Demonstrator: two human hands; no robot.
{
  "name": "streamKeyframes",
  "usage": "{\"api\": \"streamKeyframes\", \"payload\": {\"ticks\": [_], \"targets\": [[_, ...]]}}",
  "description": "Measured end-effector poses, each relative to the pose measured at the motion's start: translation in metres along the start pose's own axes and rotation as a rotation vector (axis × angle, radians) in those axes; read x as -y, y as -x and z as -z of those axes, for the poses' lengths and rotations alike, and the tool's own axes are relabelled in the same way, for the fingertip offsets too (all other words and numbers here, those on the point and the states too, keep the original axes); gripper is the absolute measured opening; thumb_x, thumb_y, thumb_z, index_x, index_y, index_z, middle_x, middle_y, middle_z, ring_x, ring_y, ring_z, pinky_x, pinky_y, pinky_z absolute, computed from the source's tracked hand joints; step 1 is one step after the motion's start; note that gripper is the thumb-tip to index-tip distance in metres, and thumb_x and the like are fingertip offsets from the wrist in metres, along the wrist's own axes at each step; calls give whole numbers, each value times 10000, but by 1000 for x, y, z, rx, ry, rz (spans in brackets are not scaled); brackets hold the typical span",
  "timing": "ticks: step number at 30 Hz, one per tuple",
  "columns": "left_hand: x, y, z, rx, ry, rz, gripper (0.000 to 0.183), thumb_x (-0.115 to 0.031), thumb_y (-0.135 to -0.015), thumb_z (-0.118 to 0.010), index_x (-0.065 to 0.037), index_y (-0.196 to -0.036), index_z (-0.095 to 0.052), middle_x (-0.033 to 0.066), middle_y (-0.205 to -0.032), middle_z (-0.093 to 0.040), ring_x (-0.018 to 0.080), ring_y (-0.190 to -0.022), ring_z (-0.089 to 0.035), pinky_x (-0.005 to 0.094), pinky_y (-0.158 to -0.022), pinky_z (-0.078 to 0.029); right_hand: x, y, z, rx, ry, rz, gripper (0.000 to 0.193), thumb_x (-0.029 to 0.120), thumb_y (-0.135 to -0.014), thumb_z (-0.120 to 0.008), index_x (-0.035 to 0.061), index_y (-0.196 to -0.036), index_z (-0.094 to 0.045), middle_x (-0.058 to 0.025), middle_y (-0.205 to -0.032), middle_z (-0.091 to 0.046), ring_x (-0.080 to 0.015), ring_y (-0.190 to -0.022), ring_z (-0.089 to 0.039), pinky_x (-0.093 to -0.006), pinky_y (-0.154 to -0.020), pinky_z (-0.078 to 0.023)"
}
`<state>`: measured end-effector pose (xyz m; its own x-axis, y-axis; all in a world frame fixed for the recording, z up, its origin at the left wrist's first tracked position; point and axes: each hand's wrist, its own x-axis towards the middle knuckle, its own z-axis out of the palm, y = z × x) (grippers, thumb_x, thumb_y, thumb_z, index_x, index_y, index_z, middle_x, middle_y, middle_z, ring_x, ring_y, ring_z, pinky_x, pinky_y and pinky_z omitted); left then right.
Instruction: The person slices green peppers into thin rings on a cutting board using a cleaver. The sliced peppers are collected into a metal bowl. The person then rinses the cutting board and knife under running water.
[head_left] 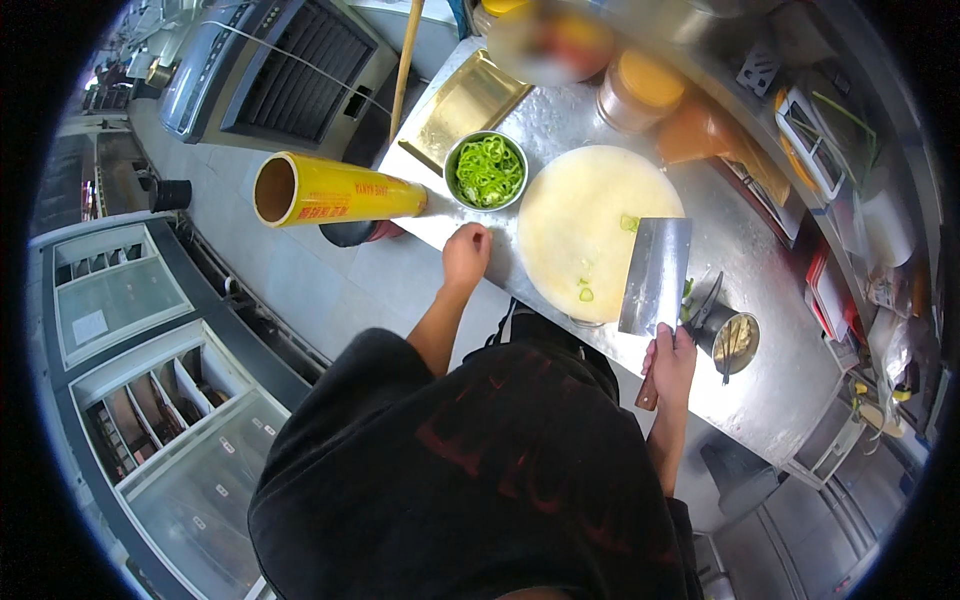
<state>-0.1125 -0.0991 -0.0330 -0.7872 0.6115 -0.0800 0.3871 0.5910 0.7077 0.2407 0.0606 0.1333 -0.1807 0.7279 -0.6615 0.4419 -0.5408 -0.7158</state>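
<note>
My right hand [672, 362] grips the wooden handle of a cleaver [657, 275]. The broad blade lies over the right edge of a round, pale cutting board [570, 215]. A few green pepper rings [586, 294] are scattered on the board. My left hand [467, 255] is curled into a loose fist at the counter's near edge, left of the board, with nothing visible in it. Just beyond it stands a round metal bowl [486, 171] full of sliced green pepper. Right of the cleaver are black-handled scissors [706, 303] and a metal cup [742, 345] of chopped pale pieces.
A big yellow roll [345, 190] on a cardboard core stands at the counter's left edge. Behind the bowl lies a gold-coloured tray [466, 107]. A lidded jar [640, 90] stands at the back. A shelf [860, 215] with clutter borders the right side.
</note>
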Motion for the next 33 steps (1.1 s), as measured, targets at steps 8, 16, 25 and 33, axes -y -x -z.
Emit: {"api": "streamKeyframes", "payload": {"ticks": [8,16,25,33], "targets": [[-60,-51,63,-127,69,-156,215,-96,-894,-782,-17,-1087,-728,159,-941,-737,333,-868,-717,425,-825,-565,-11,-4,5,-10,-27,-9,278,250,-1088,-607,27,-927,-568,-26,-672,-569,-117,-492,-550,-289,-438,-458],[-112,-92,6,66,-123,-606,437,-128,-915,-732,-44,-1337,-654,172,-1417,-605,390,-1300,-554,486,-1092,-464,-43,3,23,-174,114,43,233,216,-1047,-669,2,-962,-630,-17,-652,-589,-97,-498,-558,-278,-452,-451],[-169,-50,-168,652,-181,-984,595,-298,-966,-671,-79,-1499,-524,121,-1611,-462,363,-1509,-401,453,-1247,-343,-86,13,27,-296,339,202,258,176,-1052,-640,-9,-877,-594,-40,-603,-586,-111,-495,-568,-308,-469,-461],[-127,-2,-151,852,-176,-1084,461,-304,-980,-660,-68,-1375,-638,57,-1617,-459,318,-1536,-363,518,-1278,-277,-102,19,32,-270,305,154,278,185,-1041,-649,-11,-856,-581,-93,-602,-604,-186,-499,-614,-358,-494,-472]]}}
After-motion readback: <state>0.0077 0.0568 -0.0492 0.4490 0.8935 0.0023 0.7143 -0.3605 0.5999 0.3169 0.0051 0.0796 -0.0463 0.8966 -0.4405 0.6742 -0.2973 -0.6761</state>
